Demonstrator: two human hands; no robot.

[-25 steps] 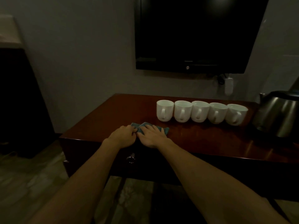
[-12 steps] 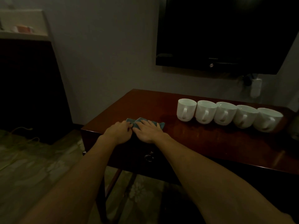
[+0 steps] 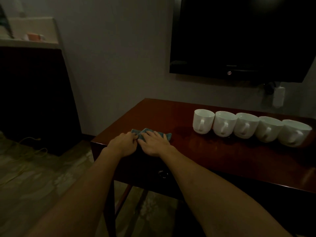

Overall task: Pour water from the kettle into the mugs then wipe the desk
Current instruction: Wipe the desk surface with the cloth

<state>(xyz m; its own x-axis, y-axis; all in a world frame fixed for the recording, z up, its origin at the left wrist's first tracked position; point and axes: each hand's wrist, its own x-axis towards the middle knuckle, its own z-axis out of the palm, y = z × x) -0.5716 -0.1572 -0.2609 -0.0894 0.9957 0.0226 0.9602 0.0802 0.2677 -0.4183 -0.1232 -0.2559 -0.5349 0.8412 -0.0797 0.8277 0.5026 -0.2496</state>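
A small teal cloth (image 3: pixel 166 135) lies crumpled near the left front corner of the dark red wooden desk (image 3: pixel 213 151). My left hand (image 3: pixel 123 144) grips the cloth's left part with curled fingers. My right hand (image 3: pixel 154 142) presses flat on top of it, fingers spread. Several white mugs (image 3: pixel 246 128) stand in a row at the back right of the desk, handles facing me. A faint wet patch shows on the wood just left of the mugs. The kettle is out of view.
A black television (image 3: pixel 239 38) hangs on the wall above the desk. A white adapter (image 3: pixel 278 96) sits in a wall socket behind the mugs. A dark cabinet (image 3: pixel 34 100) stands to the left, a yellow cable (image 3: pixel 32 151) trailing on the floor. A drawer knob (image 3: pixel 162 173) sits below the desk edge.
Both hands have slid the cloth leftward along the desk toward its left corner. My view has turned left, so the kettle has dropped out of sight.
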